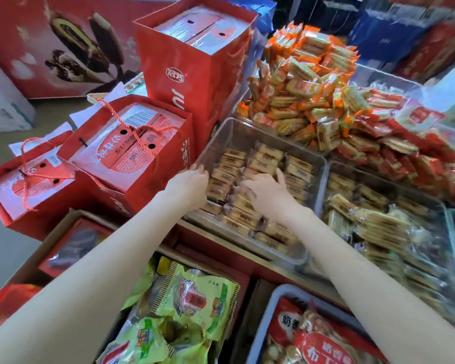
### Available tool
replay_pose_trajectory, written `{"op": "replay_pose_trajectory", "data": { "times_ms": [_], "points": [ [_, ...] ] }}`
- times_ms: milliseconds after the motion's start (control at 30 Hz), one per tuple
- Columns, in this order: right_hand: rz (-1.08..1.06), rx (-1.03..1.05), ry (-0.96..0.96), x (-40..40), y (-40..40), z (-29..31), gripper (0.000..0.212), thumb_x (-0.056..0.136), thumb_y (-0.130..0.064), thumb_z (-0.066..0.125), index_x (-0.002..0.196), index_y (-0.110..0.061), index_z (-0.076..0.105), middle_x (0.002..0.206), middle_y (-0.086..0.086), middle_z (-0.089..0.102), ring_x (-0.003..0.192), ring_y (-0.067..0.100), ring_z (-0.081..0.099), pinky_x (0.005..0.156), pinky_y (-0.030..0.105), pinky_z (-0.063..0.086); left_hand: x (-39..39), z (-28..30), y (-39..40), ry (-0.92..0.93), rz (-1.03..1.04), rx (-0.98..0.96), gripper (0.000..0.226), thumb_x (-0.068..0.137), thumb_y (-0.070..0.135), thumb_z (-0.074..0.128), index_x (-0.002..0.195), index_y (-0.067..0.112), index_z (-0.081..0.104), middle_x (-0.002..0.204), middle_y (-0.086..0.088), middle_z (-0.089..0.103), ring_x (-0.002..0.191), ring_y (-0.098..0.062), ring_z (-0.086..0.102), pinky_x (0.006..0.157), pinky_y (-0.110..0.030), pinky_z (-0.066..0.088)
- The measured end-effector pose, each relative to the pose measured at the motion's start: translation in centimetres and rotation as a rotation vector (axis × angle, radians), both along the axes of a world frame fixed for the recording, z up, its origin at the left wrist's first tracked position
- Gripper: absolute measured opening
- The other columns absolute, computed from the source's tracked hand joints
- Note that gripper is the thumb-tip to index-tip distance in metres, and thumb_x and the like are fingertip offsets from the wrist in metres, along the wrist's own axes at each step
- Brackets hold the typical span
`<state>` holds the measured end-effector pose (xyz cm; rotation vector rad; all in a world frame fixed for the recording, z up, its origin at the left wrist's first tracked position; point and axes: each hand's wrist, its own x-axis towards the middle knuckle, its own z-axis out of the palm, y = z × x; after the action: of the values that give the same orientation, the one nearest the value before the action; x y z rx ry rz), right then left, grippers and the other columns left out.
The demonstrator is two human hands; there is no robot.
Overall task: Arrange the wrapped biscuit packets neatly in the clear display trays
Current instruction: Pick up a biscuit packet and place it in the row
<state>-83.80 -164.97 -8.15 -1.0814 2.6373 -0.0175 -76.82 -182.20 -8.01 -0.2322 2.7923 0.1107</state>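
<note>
Shop display: both hands, left (188, 183) and right (267, 191), spread flat on biscuit packets (260, 160) in clear tray (221, 135).

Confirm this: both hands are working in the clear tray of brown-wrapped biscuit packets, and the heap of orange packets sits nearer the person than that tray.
Wrong on position. The head view shows the orange packets heaped behind the clear tray, farther from the person. Both the left hand and right hand are indeed in that tray.
</note>
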Motion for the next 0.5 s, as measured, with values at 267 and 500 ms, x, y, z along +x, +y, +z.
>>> {"op": "replay_pose_trajectory", "data": {
  "times_ms": [267,500],
  "points": [
    [-0.258,-0.133,0.029,-0.7,17.6,5.4,0.032,0.094,-0.014,0.053,0.125,-0.011,0.060,0.142,0.011,0.045,0.131,0.027,0.040,0.110,0.034,0.030,-1.9,2.8,12.2,0.093,-0.210,0.249,0.056,0.092,0.007,0.044,0.146,0.009,0.029,0.155,-0.009,0.024,0.138,-0.027,0.032,0.109,-0.035,0.032],
    [-0.262,0.118,0.000,-0.8,24.4,4.1,0.083,0.085,-0.033,0.068,0.150,-0.025,0.016,0.146,0.006,0.035,0.131,0.025,0.035,0.106,0.034,0.033,-2.2,3.1,19.7,0.062,-0.353,0.248,0.051,0.092,0.007,0.044,0.142,0.007,0.035,0.148,-0.009,0.036,0.135,-0.023,0.035,0.107,-0.031,0.030]
  ]
}}
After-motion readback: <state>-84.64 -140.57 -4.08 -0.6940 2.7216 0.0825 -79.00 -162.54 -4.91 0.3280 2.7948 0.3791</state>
